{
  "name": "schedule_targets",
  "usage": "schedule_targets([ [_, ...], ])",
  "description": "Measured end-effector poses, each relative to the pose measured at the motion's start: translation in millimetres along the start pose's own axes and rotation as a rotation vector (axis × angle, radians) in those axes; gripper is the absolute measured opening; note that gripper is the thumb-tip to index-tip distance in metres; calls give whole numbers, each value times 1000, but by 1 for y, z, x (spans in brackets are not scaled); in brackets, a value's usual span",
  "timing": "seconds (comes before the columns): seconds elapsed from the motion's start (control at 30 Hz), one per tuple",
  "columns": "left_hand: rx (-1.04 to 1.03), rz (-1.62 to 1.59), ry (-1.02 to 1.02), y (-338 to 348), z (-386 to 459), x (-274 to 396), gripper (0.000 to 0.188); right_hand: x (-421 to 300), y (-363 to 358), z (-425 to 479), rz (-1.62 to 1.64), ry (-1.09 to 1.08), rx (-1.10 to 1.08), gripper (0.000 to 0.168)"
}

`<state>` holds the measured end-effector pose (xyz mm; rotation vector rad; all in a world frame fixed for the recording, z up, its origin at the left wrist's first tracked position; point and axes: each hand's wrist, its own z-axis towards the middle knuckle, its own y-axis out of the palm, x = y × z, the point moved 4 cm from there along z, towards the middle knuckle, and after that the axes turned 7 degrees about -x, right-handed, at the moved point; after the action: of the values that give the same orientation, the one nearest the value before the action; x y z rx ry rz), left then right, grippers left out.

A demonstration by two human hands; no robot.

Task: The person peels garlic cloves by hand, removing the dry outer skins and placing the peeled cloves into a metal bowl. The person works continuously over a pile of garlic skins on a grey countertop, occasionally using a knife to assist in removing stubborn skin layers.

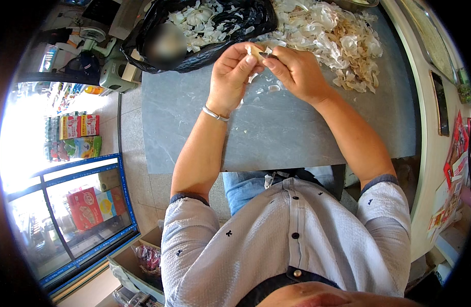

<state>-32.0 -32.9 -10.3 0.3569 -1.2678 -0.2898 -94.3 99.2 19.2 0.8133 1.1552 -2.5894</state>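
Above the far part of a grey table (281, 130), my left hand (228, 78) pinches a pale peeled-looking garlic clove (255, 53) between thumb and fingers. My right hand (306, 76) grips what seems to be a small dark knife (269, 56), its short visible part against the clove. Most of that tool is hidden in my fingers. Bits of white garlic skin (274, 88) lie on the table under both hands. Just beyond my left hand spreads an opened black plastic bag (258, 17) holding garlic bulbs (199, 16) and loose skins.
A large heap of garlic skins (331, 38) covers the table's far right. Behind it shows the rim of a metal bowl (358, 4). A white appliance-like cabinet (416, 115) with a phone (439, 103) on it borders the right side. Lower left stands an open box (137, 264) with packaged goods.
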Motion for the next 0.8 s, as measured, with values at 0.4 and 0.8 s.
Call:
schedule_targets([
  [0.4, -16, 253, -37, -5, 2, 7, 27, 20, 4, -3, 138, 175, 10, 42],
  [0.8, -70, 834, 79, 4, 0, 16, 25, 12, 7, 0, 40, 165, -125, 37],
])
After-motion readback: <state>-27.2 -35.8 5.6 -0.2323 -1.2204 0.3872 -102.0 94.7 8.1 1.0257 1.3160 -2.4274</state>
